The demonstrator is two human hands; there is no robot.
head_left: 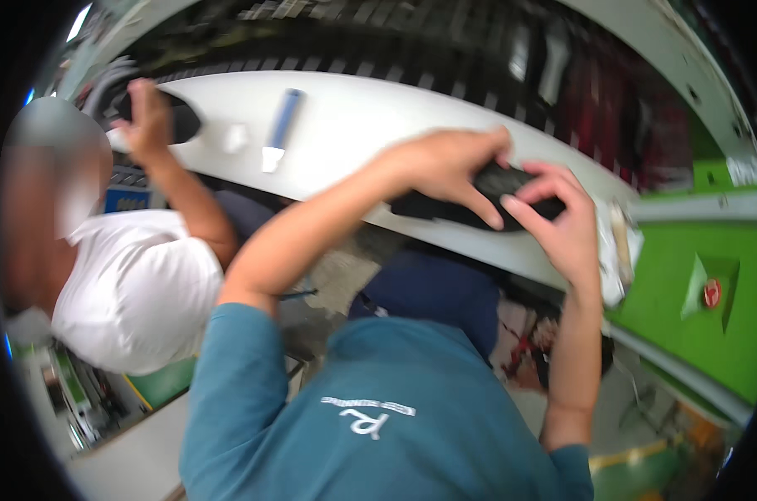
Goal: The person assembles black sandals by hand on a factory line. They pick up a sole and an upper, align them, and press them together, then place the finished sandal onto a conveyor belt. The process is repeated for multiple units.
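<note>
Over the near edge of the white worktop [345, 125], both my hands are on a black, elongated piece [445, 210] that resembles a shoe upper; blur hides its exact kind. My left hand [445, 169] grips across it, thumb on the near side and fingers toward the far side. At its right end, my right hand [571, 225] holds it with bent fingers and the thumb pressed on top. The two thumbs are close together over the middle. Parts of the piece are covered by my hands.
Left of my arm lie a blue-handled tool with a white end [283, 125] and a small white item [235, 138]. A co-worker's hand [150, 125] is beside another black piece [185, 121]. Blurred dark racks [378, 42] line the back; a green table [696, 334] stands at right.
</note>
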